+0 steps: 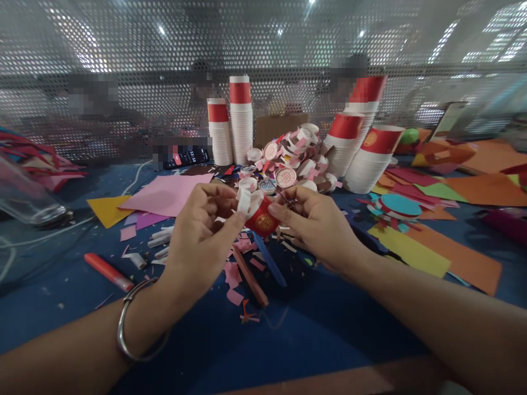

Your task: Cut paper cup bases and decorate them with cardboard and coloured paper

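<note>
In front of me, both hands hold a red paper cup (262, 218) with a gold emblem; it is tilted and looks cut. My left hand (201, 233) is closed, pinching a white curled strip (244, 202) at the cup's left side. My right hand (315, 225) grips the cup's right edge between thumb and fingers. Something small and dark shows near the right fingertips, too unclear to name. Just behind the hands lies a heap of cut cup bottoms and strips (286, 176). Below the cup are a blue stick (269, 259) and a reddish stick (250, 277).
Stacked paper cups (241, 123) stand behind on the left, with more stacks (368, 164) on the right. Coloured paper (164, 193) and scraps lie about. A phone (187, 157), a red stick (107, 271) and a turquoise disc (399, 206) rest on the blue table. A perforated metal screen rises behind.
</note>
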A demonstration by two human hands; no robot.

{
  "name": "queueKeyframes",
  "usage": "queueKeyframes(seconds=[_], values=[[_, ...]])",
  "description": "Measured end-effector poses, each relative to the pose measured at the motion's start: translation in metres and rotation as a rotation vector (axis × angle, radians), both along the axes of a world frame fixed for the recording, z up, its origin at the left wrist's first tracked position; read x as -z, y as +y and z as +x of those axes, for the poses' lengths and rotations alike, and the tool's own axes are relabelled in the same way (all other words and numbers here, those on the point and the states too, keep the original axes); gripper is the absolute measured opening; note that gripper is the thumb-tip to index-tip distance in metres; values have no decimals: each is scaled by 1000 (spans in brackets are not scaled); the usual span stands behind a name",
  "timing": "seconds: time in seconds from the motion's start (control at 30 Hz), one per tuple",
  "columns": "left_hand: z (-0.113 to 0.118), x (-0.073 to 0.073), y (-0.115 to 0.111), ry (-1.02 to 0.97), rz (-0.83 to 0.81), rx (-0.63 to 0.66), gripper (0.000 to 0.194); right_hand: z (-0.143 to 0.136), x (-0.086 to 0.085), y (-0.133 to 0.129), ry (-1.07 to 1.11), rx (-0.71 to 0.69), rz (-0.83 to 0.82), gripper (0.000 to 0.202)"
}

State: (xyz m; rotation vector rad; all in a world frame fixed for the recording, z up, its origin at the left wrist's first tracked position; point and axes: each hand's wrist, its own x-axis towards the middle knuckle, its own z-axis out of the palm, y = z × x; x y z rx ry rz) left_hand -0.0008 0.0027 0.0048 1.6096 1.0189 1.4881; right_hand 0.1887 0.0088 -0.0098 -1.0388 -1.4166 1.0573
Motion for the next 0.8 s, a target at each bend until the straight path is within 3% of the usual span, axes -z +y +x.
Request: queueKeyframes(seconds=[0.17,0.53,0.8], values=[[-1,2,3,17,-19,-3,23,-1,3,2,121,-53,-21,38],[-2,0,7,-74,-43,5,21,3,3,2,-141,51,164,30],[-3,2,11,-20,-71,72,20,2,1,-3,-207,-4,203,30]])
